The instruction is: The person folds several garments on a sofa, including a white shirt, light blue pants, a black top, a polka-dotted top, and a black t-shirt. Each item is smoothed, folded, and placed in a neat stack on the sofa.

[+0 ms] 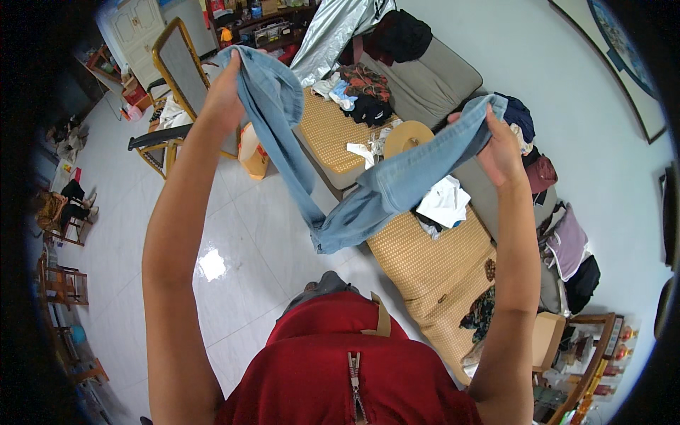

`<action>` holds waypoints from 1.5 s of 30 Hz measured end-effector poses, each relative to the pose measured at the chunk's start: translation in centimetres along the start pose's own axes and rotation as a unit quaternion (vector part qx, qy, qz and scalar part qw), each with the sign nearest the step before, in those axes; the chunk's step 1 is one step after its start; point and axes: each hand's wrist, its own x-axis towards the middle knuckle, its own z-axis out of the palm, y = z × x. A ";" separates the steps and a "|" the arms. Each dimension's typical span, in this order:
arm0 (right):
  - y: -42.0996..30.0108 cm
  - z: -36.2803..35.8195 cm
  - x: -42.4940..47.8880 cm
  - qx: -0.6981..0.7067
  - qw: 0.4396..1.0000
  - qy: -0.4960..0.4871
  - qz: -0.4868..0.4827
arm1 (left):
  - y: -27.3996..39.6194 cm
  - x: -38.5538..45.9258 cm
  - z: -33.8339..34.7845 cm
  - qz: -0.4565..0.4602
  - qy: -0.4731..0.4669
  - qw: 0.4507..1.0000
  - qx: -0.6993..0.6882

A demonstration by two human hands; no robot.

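Observation:
A pair of light blue denim jeans (382, 186) hangs in the air in front of me, stretched between both raised hands in a wide V. My left hand (226, 95) grips the end of one leg at the upper left. At the upper right my right hand (499, 141) grips the end of the other leg. The legs meet at the sagging lower middle, above the tiled floor and the sofa's front edge. Behind the cloth, part of the sofa and some of the clothes on it are hidden.
Woven mats cover the L-shaped grey sofa (435, 79). On it lie a straw hat (406, 137), a white garment (445, 202), a pile of clothes (366, 93) and a mauve garment (567, 244). A gold-framed chair (180, 69) and an orange-and-white bag (252, 154) stand left. Another person (66, 204) sits far left.

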 end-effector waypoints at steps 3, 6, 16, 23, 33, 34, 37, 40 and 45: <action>-0.3 1.6 -1.7 -0.079 0.993 -0.078 0.026 | -0.2 -1.1 1.1 0.002 -0.022 1.000 0.011; 0.5 3.2 -2.6 -0.161 0.978 -0.133 0.000 | 0.0 -1.7 2.7 0.023 0.002 1.000 0.020; 2.1 2.6 -0.3 -0.057 0.991 0.120 0.015 | 1.2 -2.0 4.5 0.057 0.037 0.998 0.005; 2.6 2.8 -0.6 0.014 0.992 0.123 0.030 | 0.9 -2.1 3.9 0.041 0.101 0.993 0.045; 1.2 6.6 -1.6 0.021 0.995 0.043 0.090 | -1.4 0.0 -0.6 -0.027 0.115 0.993 -0.032; 1.0 7.3 -2.2 0.007 0.997 -0.029 0.074 | -1.9 0.0 -0.7 -0.040 0.104 0.993 -0.039; 0.3 8.9 -3.1 -0.064 0.980 -0.179 0.060 | -2.4 -0.3 -0.3 -0.042 -0.003 0.996 -0.080; -0.2 9.7 -2.2 -0.126 0.974 -0.181 0.044 | -1.7 -1.0 1.3 -0.050 -0.057 0.991 -0.110; 1.1 9.3 -0.9 -0.110 0.976 -0.188 0.008 | 0.6 -3.1 4.3 -0.024 -0.132 0.982 -0.135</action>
